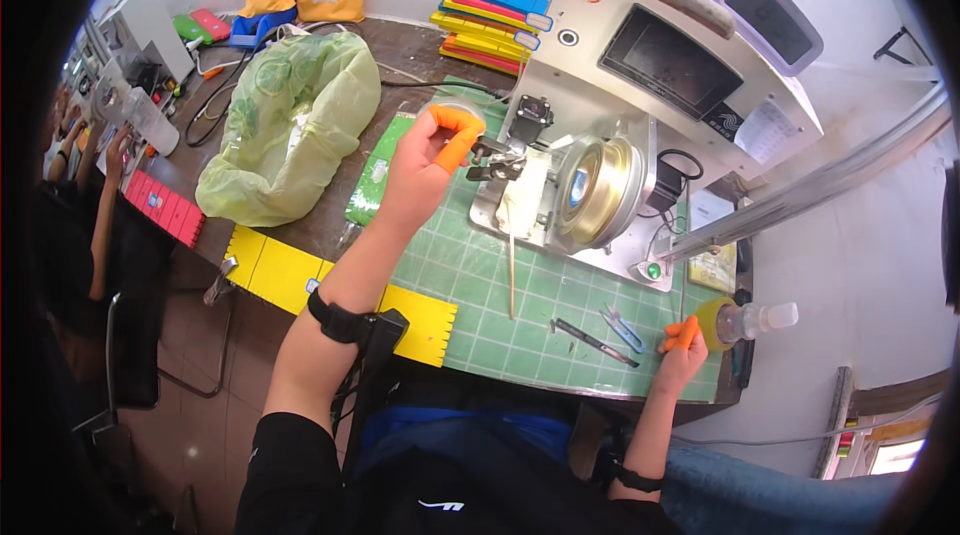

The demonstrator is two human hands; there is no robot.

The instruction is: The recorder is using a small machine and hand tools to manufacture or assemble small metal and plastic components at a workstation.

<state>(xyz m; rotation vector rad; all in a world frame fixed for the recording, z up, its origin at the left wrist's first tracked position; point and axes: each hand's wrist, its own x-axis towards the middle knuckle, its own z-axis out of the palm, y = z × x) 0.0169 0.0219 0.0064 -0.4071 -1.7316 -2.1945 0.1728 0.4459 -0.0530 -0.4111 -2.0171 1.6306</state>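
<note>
My left hand (pixel 415 170), with orange finger cots on thumb and forefinger, is closed in a pinch beside a small black clamp (pixel 495 163) on a bench machine. What lies between the fingertips is hidden. Right of the clamp sits a clear and gold-coloured round spool (pixel 597 197). A pale wrapped block (pixel 522 197) stands between them, and a thin wooden stick (pixel 512 280) reaches down from it. My right hand (pixel 683 360), also in orange finger cots, is curled at the green mat's right edge. A thin dark rod ends near its fingertips; whether it is held is unclear.
A black cutter knife (pixel 597 343) and blue thread snips (pixel 624 329) lie on the green cutting mat (pixel 470 285). A bottle (pixel 760 320) stands at right. A bag-lined container (pixel 290 135) and yellow strips (pixel 425 325) are at left. Co-workers sit far left.
</note>
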